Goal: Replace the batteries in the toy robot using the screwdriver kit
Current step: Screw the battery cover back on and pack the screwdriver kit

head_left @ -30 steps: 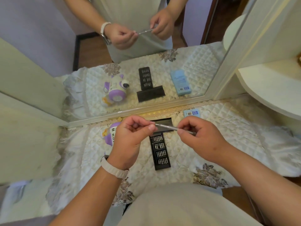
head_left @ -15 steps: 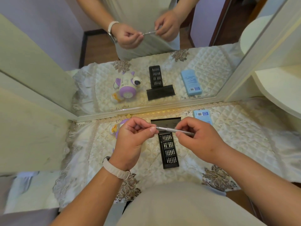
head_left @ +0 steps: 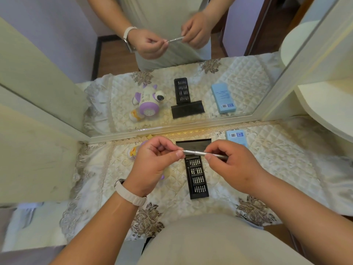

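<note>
Left hand (head_left: 152,165) pinches the screwdriver (head_left: 194,152) tip, right hand (head_left: 233,165) its shaft, above the kit (head_left: 197,180).

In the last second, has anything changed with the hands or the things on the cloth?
Hardly anything. The left hand still pinches the tip of the screwdriver and the right hand still grips its shaft, both above the bit tray. Only the view drifted, sliding everything slightly rightward. The toy robot, tray and blue box lie where they were.

Bit tray (head_left: 196,178) centre of quilted cloth (head_left: 277,159); sleeve (head_left: 193,144) behind it, by mirror (head_left: 248,73). Toy robot (head_left: 133,152) left, box (head_left: 236,135) right. Screwdriver (head_left: 198,153) above tray.
</note>
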